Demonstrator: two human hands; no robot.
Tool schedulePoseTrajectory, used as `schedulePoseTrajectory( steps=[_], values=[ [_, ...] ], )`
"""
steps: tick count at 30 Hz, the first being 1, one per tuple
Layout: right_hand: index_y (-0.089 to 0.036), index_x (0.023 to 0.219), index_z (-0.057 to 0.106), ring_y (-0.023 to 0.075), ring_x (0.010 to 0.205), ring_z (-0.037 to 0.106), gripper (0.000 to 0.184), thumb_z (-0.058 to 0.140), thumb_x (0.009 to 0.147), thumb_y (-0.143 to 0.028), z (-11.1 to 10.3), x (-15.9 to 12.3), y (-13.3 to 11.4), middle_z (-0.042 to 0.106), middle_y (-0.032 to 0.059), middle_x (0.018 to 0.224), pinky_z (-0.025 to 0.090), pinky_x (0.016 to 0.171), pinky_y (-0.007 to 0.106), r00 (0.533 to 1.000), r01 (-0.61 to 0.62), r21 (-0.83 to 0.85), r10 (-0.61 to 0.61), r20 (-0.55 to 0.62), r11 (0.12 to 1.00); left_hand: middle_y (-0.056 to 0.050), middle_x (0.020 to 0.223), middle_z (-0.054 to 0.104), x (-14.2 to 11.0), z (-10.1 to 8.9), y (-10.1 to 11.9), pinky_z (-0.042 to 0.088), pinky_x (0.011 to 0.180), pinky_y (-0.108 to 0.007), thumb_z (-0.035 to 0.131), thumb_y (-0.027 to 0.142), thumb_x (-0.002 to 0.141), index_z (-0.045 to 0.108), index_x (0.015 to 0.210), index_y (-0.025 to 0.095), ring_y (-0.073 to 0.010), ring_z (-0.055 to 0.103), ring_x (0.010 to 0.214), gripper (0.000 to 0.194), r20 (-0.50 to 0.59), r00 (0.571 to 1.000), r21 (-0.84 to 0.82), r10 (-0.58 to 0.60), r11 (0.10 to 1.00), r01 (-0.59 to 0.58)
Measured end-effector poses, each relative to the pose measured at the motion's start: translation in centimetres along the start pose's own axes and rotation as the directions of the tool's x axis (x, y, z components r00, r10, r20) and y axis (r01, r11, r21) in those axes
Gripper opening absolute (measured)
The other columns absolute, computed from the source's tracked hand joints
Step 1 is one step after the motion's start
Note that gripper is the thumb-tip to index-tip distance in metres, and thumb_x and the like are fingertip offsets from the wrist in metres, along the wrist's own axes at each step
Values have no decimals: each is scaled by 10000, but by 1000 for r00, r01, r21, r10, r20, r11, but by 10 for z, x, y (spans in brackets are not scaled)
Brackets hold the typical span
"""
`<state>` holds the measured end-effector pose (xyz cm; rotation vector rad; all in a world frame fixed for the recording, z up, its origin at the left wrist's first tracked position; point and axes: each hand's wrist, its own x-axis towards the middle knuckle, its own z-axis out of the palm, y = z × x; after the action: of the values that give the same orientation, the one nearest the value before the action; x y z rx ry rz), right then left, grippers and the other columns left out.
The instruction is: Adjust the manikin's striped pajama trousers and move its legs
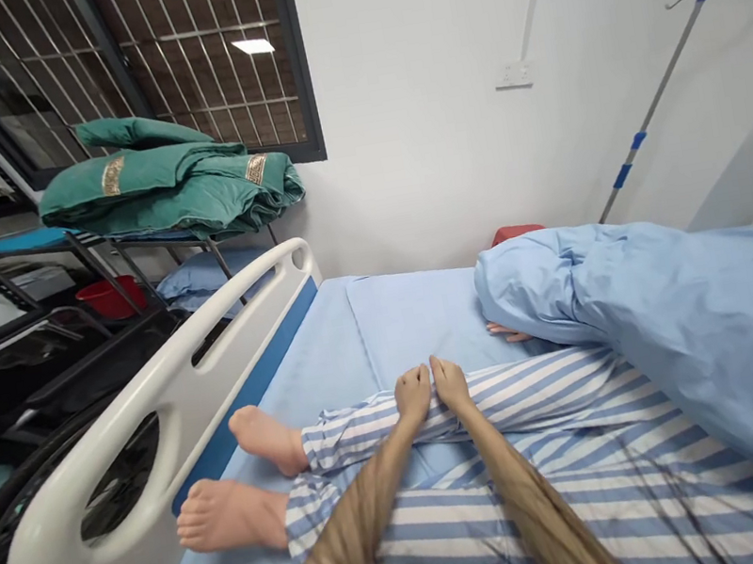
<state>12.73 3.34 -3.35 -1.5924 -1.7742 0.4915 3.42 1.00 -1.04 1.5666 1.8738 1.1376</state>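
My left hand (413, 392) and my right hand (450, 382) are side by side, almost touching, on the farther leg of the striped pyjama trousers (543, 389). Both hands are closed with their thumbs uppermost; whether cloth is pinched inside them is hidden. The trousers, white with blue stripes, are on a figure lying on the bed. Its bare, smooth, manikin-like feet (231, 515) point to the left. A light blue quilt (681, 310) is folded back over the upper body at the right. Fingertips (509, 331) of the figure show under the quilt's edge.
A white and blue footboard (170, 381) closes the bed's left end. Behind it are green folded bedding (166, 177) on a rack, a red basin (111, 297) and a wheelchair wheel (2, 532). A drip stand (652, 105) leans into view at the right by the wall.
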Motion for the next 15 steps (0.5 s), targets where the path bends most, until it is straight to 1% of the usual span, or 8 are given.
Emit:
schedulePoseTrajectory(
  steps=[2,4,6,8,10,12,15],
  values=[
    [-210,543,481,176,577,519,607,197,991,-506,0,3,4,619,77,582,343,595,287,998,10,141,-1,-69,990,-3,534,499,11,2,12,253,608,-278,405,284,937,459,516,179,-118,392,575,438,-16,1000,-28,12,1000,-12],
    [-221,524,422,168,538,459,591,210,960,-560,-1,6,6,554,55,521,326,567,294,992,8,261,25,-123,965,9,528,470,18,9,23,267,602,-261,367,304,955,461,525,178,-113,401,572,458,-39,999,-42,-4,999,2],
    [-218,530,424,162,540,438,584,238,935,-595,-2,8,8,539,45,516,325,559,292,986,9,348,49,-157,937,-1,549,503,19,19,29,287,603,-253,350,298,964,499,548,175,-117,439,585,458,-54,997,-43,-50,998,48],
    [-214,536,431,158,547,433,579,256,924,-607,-2,8,9,538,40,517,330,557,287,980,-1,395,79,-181,919,-36,621,598,13,30,28,306,619,-262,372,280,964,574,604,170,-135,496,627,428,-57,993,7,-108,994,109],
    [-212,536,428,155,550,434,576,262,927,-602,-3,6,8,540,40,519,334,558,282,979,-16,396,95,-183,918,-84,752,691,5,37,24,322,653,-278,396,282,971,654,703,168,-161,553,695,389,-45,990,87,-136,986,139],
    [-205,546,451,154,557,450,584,251,946,-580,-6,6,7,566,50,543,340,567,278,985,-30,353,89,-151,935,-120,878,732,0,40,21,334,689,-289,397,304,985,702,810,169,-183,598,766,377,-29,989,155,-143,977,146],
    [-185,584,539,156,585,497,597,258,984,-528,-21,9,2,642,84,623,344,594,272,998,-21,187,32,-56,982,-148,961,739,-3,39,21,349,718,-293,359,321,1004,727,903,161,-206,633,838,413,-2,991,187,-132,974,130]
  ],
)
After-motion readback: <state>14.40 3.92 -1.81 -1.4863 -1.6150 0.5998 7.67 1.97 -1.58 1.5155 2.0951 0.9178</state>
